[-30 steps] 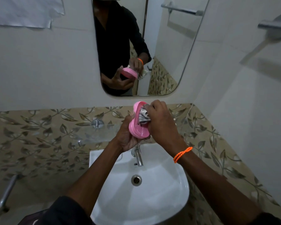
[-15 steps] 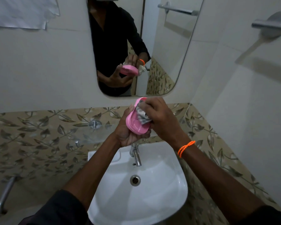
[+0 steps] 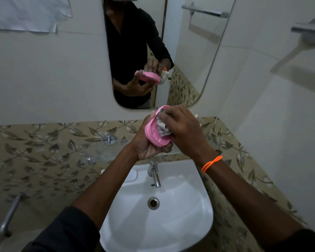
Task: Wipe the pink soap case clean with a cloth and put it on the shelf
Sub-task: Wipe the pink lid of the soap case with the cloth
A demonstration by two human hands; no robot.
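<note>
My left hand [image 3: 146,147] cups the pink soap case [image 3: 154,133] from behind and below, holding it tilted on edge above the basin. A crumpled grey-white cloth [image 3: 162,127] is pressed into the case's hollow by my right hand [image 3: 185,130], whose fingers are closed over it. An orange band circles my right wrist. A clear glass shelf [image 3: 98,150] juts from the leaf-patterned tiles just left of my hands, with metal brackets holding it.
A white wash basin [image 3: 189,224] with a chrome tap [image 3: 155,176] lies directly below. The mirror [image 3: 189,51] ahead reflects my hands and the case. A towel bar [image 3: 307,30] sticks out of the right wall, and a metal handle [image 3: 9,215] sits low left.
The case and both hands have stayed above the tap. My right hand has shifted the cloth along the case's hollow, from its upper end toward the middle.
</note>
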